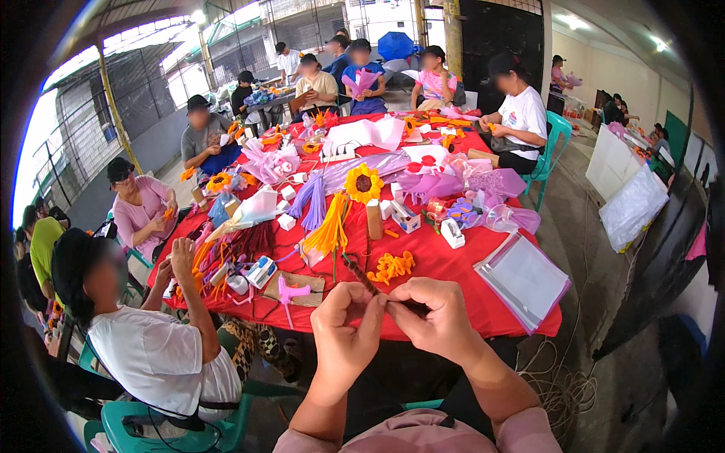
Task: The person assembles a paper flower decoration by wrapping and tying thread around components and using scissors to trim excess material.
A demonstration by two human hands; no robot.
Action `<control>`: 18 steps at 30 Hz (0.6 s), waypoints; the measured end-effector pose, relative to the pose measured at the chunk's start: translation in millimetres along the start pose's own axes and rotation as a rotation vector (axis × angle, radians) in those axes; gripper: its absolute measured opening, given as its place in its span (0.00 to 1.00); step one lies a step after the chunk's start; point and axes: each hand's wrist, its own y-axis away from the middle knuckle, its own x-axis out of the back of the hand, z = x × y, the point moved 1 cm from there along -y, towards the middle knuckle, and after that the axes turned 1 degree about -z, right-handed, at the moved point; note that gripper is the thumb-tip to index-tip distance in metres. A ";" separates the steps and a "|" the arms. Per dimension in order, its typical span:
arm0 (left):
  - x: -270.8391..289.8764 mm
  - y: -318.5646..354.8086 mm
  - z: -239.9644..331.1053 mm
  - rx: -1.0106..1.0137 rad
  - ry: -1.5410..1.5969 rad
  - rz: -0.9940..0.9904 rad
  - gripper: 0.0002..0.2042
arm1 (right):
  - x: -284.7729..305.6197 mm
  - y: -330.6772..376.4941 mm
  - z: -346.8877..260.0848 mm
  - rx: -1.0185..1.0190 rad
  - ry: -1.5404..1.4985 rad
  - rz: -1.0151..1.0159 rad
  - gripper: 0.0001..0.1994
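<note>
Close in front of me, at the table's near edge, both hands are pinched together fingertip to fingertip. My left hand (349, 332) grips a brown fuzzy pipe cleaner (361, 276), whose coiled end slants up and away with a green tip. My right hand (436, 311) pinches at the same spot, and a dark brown strand shows by its fingers. What lies between the fingertips is mostly hidden. Just beyond my hands lie a bunch of curled orange pipe cleaners (391, 266) and a bundle of straight yellow-orange ones (329, 232). A pink glue gun (290, 291) rests to the left on brown cardboard (311, 299).
The red-covered table (445, 281) carries a yellow sunflower (364, 183), purple strands (311, 202), wrapping paper, small white boxes and clear plastic sleeves (522, 282) at the right. A person in white (162, 355) sits close on my left. Cords (563, 389) lie on the floor.
</note>
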 end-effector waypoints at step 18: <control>9.2 -5.1 -7.4 0.079 0.101 -0.190 0.04 | 15.7 -3.4 6.5 -0.260 -0.151 -0.179 0.02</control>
